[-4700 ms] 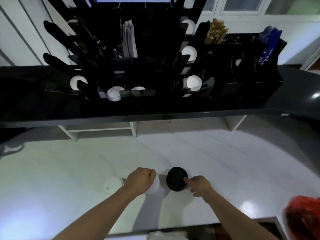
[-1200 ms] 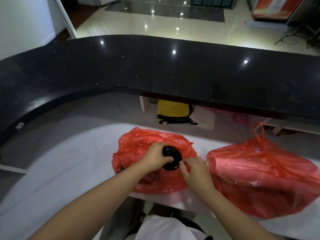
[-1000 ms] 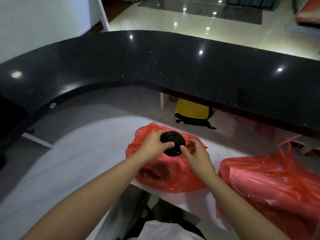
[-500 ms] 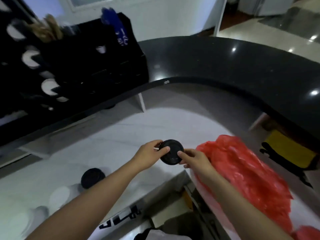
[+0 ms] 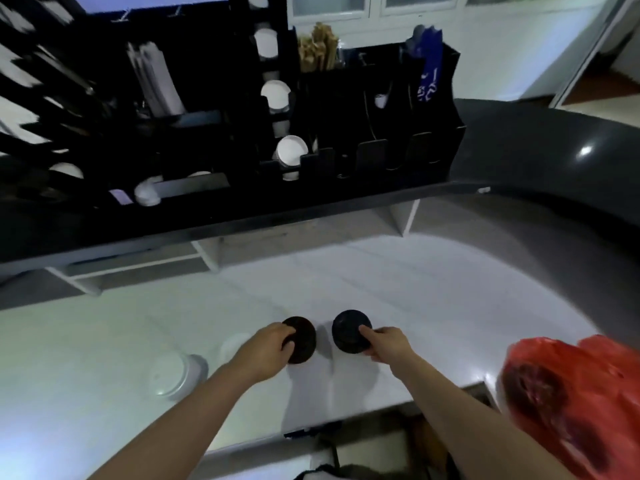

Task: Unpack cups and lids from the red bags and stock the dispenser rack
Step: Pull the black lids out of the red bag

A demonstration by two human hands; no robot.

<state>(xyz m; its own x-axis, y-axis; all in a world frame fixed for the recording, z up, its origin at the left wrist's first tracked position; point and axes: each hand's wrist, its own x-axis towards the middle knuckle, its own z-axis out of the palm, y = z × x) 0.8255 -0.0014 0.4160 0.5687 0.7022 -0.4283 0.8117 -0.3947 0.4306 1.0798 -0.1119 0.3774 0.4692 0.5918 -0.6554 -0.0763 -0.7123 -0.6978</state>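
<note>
I've got my left hand (image 5: 266,351) clamped on one stack of round black plastic lids (image 5: 300,339) and my right hand (image 5: 388,346) pinching another (image 5: 350,330), both low over the pale counter (image 5: 415,289). They look light, thin, slippery, so I judge rim-edge grips safest; squeezing mid-stack could spill them.

Café service counter: black dispenser rack (image 5: 346,140) of cups, stirrers.

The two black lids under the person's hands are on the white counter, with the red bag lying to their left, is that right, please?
Not quite: the head view shows the red bag to the right of the two black lids, which do sit on the white counter under the left hand and right hand.
</note>
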